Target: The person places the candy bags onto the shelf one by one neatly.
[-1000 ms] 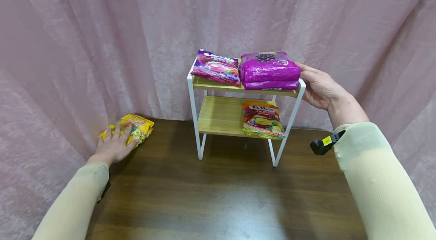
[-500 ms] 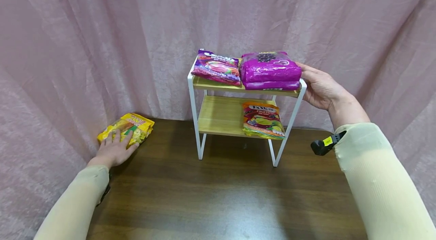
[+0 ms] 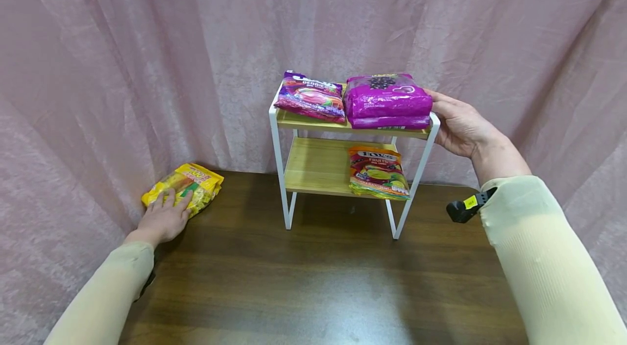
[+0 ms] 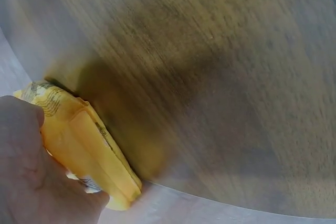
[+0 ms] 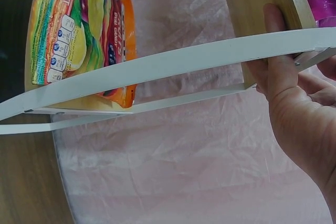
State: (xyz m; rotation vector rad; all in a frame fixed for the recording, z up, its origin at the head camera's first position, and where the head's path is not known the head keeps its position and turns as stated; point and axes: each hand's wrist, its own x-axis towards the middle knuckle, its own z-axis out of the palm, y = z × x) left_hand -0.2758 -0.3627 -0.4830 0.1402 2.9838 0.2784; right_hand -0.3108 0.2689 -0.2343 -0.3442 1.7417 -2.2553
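A yellow candy bag lies at the far left of the table by the curtain. My left hand lies over its near part, fingers on top; in the left wrist view the bag's yellow underside shows between thumb and fingers. A two-tier rack with white legs stands at centre right. My right hand grips its upper right end; in the right wrist view, the thumb reaches under the upper shelf. A big magenta pack lies beside that hand, partly hiding its fingertips.
A purple berries candy bag lies on the upper shelf's left half. An orange fruits candy bag sits at the right of the lower shelf. Pink curtain hangs behind the dark wooden table.
My left hand has drawn back slightly towards the near edge of the yellow bag, and its thumb has slid off the top. The right hand and the rack stay put.
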